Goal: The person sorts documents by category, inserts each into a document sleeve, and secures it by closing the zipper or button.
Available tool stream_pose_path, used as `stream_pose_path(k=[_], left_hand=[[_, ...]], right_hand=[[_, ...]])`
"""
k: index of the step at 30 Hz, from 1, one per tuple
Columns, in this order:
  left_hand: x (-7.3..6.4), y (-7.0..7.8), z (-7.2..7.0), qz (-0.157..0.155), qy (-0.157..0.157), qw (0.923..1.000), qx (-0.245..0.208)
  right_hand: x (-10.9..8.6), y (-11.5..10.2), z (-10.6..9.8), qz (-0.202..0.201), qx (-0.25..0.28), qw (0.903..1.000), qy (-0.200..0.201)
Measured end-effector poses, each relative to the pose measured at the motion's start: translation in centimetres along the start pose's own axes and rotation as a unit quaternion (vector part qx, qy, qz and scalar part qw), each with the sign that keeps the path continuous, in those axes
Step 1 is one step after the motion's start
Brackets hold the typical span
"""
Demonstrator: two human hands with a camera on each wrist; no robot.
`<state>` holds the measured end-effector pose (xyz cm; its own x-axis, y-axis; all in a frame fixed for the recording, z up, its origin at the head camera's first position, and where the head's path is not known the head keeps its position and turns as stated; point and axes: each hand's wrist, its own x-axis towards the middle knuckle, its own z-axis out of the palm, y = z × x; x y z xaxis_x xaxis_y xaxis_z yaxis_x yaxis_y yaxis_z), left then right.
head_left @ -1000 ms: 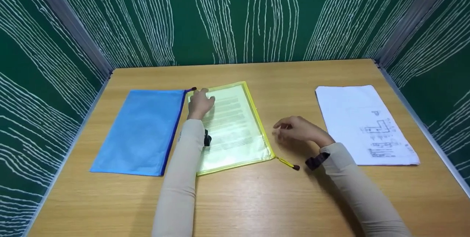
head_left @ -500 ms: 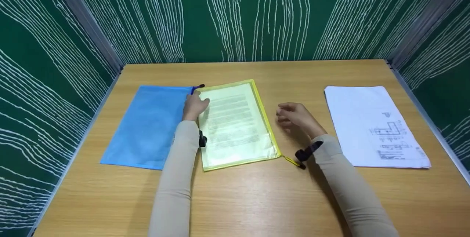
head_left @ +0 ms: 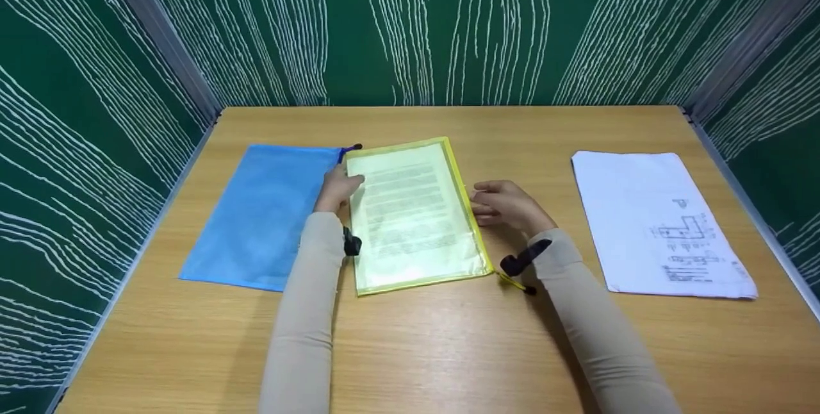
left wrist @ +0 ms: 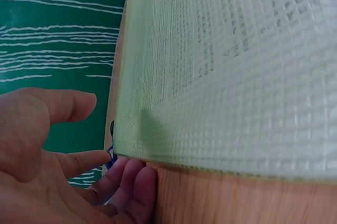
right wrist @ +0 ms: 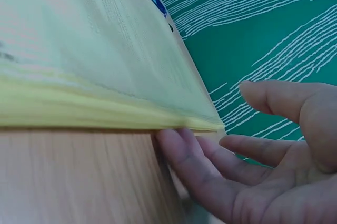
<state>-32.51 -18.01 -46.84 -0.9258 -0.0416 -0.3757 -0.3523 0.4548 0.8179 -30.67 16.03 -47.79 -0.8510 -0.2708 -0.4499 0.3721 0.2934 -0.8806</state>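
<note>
A yellow zip folder [head_left: 410, 215] with a printed sheet showing through lies at a slight slant in mid-table. My left hand [head_left: 336, 188] is at its left edge. In the left wrist view, that hand's fingertips [left wrist: 143, 179] touch the lower side of the edge, and the thumb stands apart above. Across the folder, my right hand [head_left: 509, 206] has reached the yellow zip edge. The right wrist view shows its fingertips [right wrist: 171, 140] right at the underside of that edge, the thumb raised clear.
To the left lies a blue zip folder [head_left: 262, 215], partly under my left forearm. White papers [head_left: 631, 215] with a printed drawing lie at the right. The yellow zip pull [head_left: 516, 283] sticks out near my right wrist. Green walls with white lines stand around the table [head_left: 423, 350].
My left hand has moved from over the yellow folder's upper left corner to its left edge. The right hand has come up and leftward to the zip edge. The head view has shifted slightly.
</note>
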Motion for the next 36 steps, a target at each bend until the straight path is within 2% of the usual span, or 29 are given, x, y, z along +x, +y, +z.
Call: stream_pose_path(k=[6,11,17,21,29,36], left_hand=[[-0.2,-0.3,-0.1,-0.022,-0.026,0.9985,-0.042],[-0.3,-0.5,0.2,-0.014,-0.026,0.9975,-0.064],[-0.4,-0.7,0.2,0.003,-0.006,0.9983,-0.058],[-0.5,-0.9,0.3,0.006,-0.016,0.9984,-0.054],[-0.6,-0.9,0.5,-0.021,-0.024,0.9994,-0.013],[-1.1,-0.9,0.4,0.004,-0.038,0.9992,-0.015]], right_hand=[[-0.1,0.1,0.5,-0.016,-0.007,0.9997,-0.018],[0.0,0.2,1.0,-0.030,-0.008,0.9993,-0.021],[0.1,0.4,1.6,-0.034,-0.012,0.9993,-0.011],[0.4,0.6,2.0,-0.037,-0.021,0.9991,0.001],[0.3,1.2,2.2,-0.043,-0.030,0.9986,0.004],[0.2,1.9,1.9,-0.058,-0.005,0.9982,-0.012]])
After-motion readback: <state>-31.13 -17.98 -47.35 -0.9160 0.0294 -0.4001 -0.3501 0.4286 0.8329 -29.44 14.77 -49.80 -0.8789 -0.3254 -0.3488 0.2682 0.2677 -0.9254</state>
